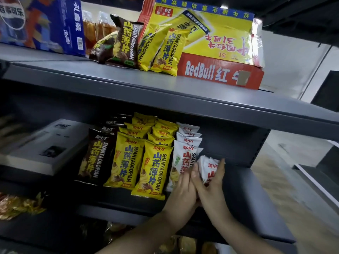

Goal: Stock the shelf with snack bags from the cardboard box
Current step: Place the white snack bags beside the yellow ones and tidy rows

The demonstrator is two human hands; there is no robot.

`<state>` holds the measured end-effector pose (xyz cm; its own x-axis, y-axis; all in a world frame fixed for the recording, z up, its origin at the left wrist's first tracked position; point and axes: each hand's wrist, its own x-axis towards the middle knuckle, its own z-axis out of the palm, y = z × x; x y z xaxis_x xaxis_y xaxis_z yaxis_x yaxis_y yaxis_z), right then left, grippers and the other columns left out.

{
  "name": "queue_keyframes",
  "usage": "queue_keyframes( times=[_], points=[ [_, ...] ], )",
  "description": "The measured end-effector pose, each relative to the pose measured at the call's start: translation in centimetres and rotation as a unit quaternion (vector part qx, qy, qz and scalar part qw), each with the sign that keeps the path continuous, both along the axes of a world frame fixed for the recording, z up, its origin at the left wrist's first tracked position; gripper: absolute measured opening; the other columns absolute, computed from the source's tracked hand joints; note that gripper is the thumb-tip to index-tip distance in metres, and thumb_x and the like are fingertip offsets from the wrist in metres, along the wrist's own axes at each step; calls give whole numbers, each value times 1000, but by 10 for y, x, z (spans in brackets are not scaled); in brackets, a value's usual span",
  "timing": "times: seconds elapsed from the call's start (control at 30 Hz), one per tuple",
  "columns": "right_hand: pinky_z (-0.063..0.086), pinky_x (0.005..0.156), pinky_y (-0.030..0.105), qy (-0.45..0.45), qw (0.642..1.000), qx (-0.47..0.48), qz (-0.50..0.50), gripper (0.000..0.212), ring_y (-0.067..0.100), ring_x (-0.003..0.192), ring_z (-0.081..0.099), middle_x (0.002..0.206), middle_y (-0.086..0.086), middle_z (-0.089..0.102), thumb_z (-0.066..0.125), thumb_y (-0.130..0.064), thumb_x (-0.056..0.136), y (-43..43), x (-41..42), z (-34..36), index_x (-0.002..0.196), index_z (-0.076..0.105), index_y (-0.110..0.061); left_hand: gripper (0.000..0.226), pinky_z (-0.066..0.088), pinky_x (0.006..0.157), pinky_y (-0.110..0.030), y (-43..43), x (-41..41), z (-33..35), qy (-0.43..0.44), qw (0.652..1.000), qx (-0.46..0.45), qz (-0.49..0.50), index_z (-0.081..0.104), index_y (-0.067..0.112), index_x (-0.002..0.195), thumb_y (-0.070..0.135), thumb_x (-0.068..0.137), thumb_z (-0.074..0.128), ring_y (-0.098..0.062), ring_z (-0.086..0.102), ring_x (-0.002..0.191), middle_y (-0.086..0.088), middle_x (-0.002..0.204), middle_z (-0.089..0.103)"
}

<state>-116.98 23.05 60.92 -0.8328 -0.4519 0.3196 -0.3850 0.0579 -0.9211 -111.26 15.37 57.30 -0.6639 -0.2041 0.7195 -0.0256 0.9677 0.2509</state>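
Observation:
On the middle shelf (253, 187) stand rows of snack bags: dark brown (95, 156), yellow (126, 160) and white (180, 160). My right hand (211, 187) grips a white snack bag (209, 168) at the right end of the white row. My left hand (183, 189) presses flat against the front white bag, touching my right hand. The red and yellow cardboard box (222, 70) sits open on the top shelf, with brown and yellow bags (165, 52) leaning against its left side.
A blue cola carton (42, 22) stands on the top shelf at the left, with bottles behind it. A grey flat box (42, 143) lies on the middle shelf at the left. Gold-wrapped snacks (18, 206) fill the lower left shelf. Bare shelf lies right of my hands.

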Motion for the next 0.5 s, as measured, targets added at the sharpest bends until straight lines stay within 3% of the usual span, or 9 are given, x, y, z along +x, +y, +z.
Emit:
queue_keyframes(
  times=[0.03,0.1,0.17,0.27,0.33,0.4,0.5],
  points=[
    [29,116,37,-14,1000,-5,-9,104,10,142,27,157,-2,20,69,-50,79,5,-5,2,152,-1,-24,94,31,109,-31,2,-2,1,-9,1000,4,-18,20,-5,143,20,69,73,-22,36,123,-12,133,36],
    [41,103,31,-31,998,-19,-45,84,15,128,46,141,1,40,66,-34,87,12,-20,11,150,14,-14,113,28,109,-30,6,-6,4,-40,998,20,-41,17,2,145,24,59,87,-19,31,127,-12,136,40],
    [45,88,28,-30,994,-32,-97,62,21,113,56,122,3,51,63,-24,90,16,-42,26,140,30,-7,107,33,107,-31,6,-9,11,-57,997,22,-51,13,9,147,25,67,82,-18,31,128,-12,136,44],
    [46,83,34,7,989,-1,-147,51,26,104,59,110,5,55,66,-31,88,16,-79,42,123,39,-6,97,44,102,-33,-7,-14,12,-66,998,-23,5,24,5,145,17,66,81,-22,43,125,-11,134,48],
    [47,82,37,31,985,43,-166,50,29,102,59,109,8,55,66,-37,86,10,-102,49,116,38,-7,100,44,103,-40,-15,-16,9,-74,996,-36,45,31,6,143,18,58,84,-30,43,131,-14,140,46],
    [49,88,45,55,980,86,-170,54,33,108,57,119,13,55,66,-45,84,0,-117,53,114,37,-10,106,43,104,-45,-20,-17,7,-102,990,-68,71,35,7,141,34,52,87,-33,42,133,-16,143,45],
    [44,97,48,76,966,153,-193,71,36,123,48,137,17,45,64,-52,83,-21,-130,51,129,36,-6,113,43,102,-48,-28,-19,4,-135,979,-111,106,38,14,139,55,45,85,-33,45,131,-13,143,46]
  ],
)
